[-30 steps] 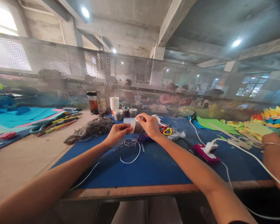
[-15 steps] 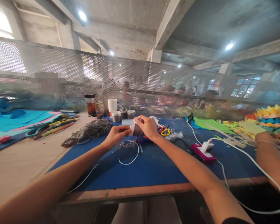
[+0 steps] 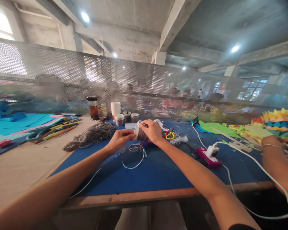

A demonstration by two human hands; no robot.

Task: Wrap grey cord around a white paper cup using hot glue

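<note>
A paper cup (image 3: 139,133) wound with grey-brown yarn is held tilted on its side just above the blue table mat. My left hand (image 3: 120,139) pinches its pale rim from the left. My right hand (image 3: 153,131) is closed over the top right of the cup, thumb and fingers drawn together, and hides part of the yarn. Below it a thin white cord (image 3: 133,167) curls on the mat. Scissors with red and yellow handles (image 3: 170,136) lie just right of the cup. To the left spreads a heap of grey yarn (image 3: 96,133).
Several small cups (image 3: 119,120), a stack of white cups (image 3: 115,107) and a jar (image 3: 93,108) stand at the back before a perforated screen (image 3: 139,80). A magenta power strip (image 3: 208,159) with white cable lies right. A co-worker's arm (image 3: 273,156) reaches in at far right.
The cup has turned slightly in my hands, showing more of its pale rim band. The curled white cord has shifted slightly right. Both arms stay nearly in place.
</note>
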